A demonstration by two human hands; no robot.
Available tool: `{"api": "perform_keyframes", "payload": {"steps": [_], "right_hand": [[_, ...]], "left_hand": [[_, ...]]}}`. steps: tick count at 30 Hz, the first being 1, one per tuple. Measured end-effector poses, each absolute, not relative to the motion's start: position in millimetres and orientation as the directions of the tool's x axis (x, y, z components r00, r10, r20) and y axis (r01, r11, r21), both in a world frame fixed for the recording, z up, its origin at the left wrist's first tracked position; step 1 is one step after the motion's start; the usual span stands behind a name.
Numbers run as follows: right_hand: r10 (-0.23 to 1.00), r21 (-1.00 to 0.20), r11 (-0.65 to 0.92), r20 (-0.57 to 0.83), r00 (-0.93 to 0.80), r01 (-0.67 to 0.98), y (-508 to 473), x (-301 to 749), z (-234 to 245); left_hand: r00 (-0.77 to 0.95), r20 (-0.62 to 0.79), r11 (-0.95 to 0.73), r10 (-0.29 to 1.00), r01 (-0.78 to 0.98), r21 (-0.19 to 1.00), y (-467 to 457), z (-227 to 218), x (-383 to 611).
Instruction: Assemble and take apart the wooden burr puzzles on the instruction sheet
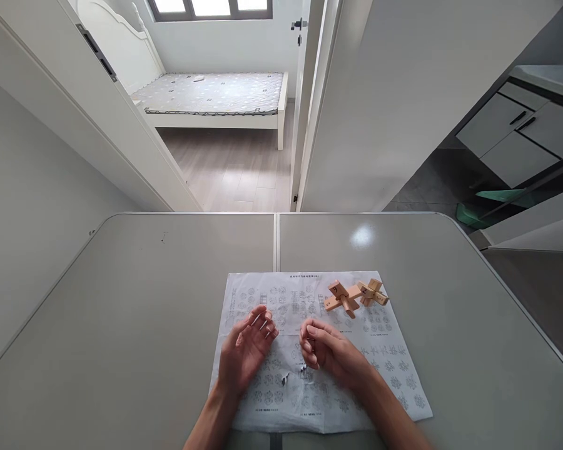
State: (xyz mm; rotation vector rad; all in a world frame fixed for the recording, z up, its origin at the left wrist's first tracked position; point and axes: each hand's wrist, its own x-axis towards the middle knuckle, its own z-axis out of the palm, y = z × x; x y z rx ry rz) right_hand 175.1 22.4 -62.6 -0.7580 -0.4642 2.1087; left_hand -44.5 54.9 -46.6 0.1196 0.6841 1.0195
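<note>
A printed instruction sheet with rows of small diagrams lies on the table. Over its left part, my left hand is open, palm turned inward, and holds nothing. Opposite it, my right hand has its fingers curled and pressed together; whatever may be between them is hidden. Two tiny dark-and-light pieces, too small to name, rest on the paper: one piece between the hands, another piece just below my right fingertips. Beyond that hand are interlocking wooden puzzle pieces with numbers, a larger cross and a smaller cross, close together.
The grey table has a seam running away from me. Past its far edge, a doorway leads to a room with a bed. Cabinets and a green object are at the right.
</note>
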Motion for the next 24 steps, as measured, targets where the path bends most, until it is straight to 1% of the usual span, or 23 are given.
{"api": "perform_keyframes", "payload": {"steps": [12, 24], "right_hand": [[0.804, -0.544, -0.592, -0.354, -0.478, -0.594, 21.1, 174.5, -64.5], [0.804, -0.544, -0.593, -0.353, -0.479, -0.594, 22.0, 175.2, -67.7]], "left_hand": [[0.341, -0.479, 0.538, 0.809, -0.759, 0.367, 54.5, -45.2, -43.9], [0.331, -0.484, 0.530, 0.810, -0.767, 0.362, 54.5, -43.7, -43.7]]}}
